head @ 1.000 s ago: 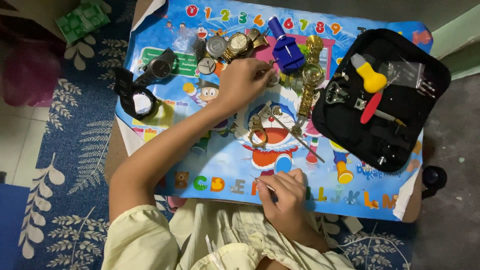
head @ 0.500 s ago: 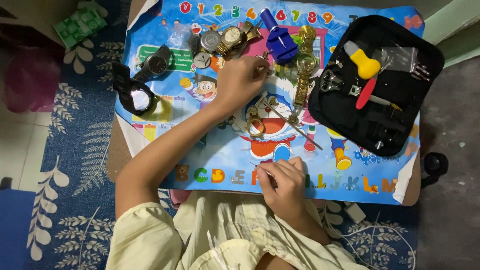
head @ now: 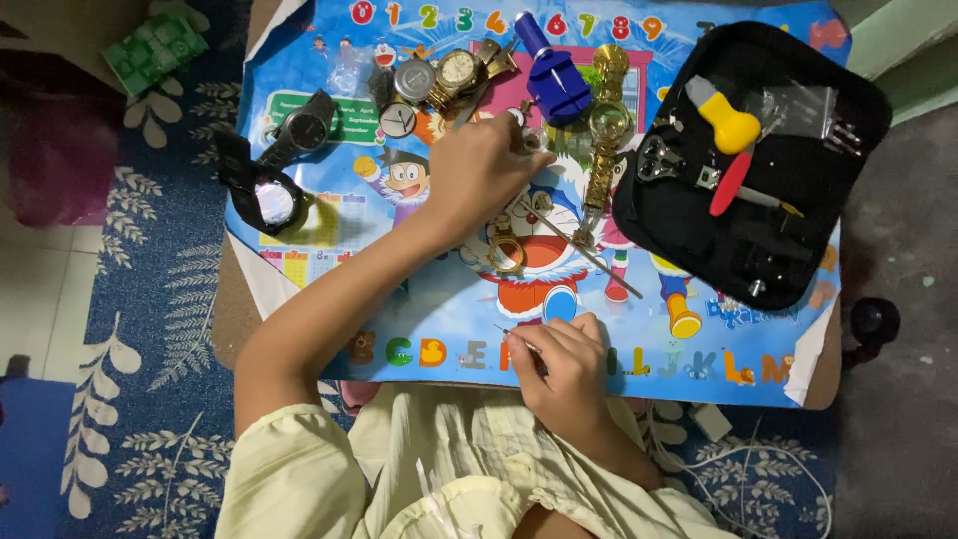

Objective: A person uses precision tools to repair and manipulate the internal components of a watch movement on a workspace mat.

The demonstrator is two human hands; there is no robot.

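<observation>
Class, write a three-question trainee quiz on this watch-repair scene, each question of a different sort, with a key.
1. True or false: the black tool case lies open on the cartoon mat.
2. Which hand holds the thin pointed tool? A) left hand B) right hand C) neither
3. Fill in: the handle of the tool with the yellow bulb handle lies inside the ____.

Key:
1. True.
2. B: the right hand pinches it near the mat's lower edge, while the left hand reaches to the small parts beside the gold watch.
3. Black tool case.
</observation>
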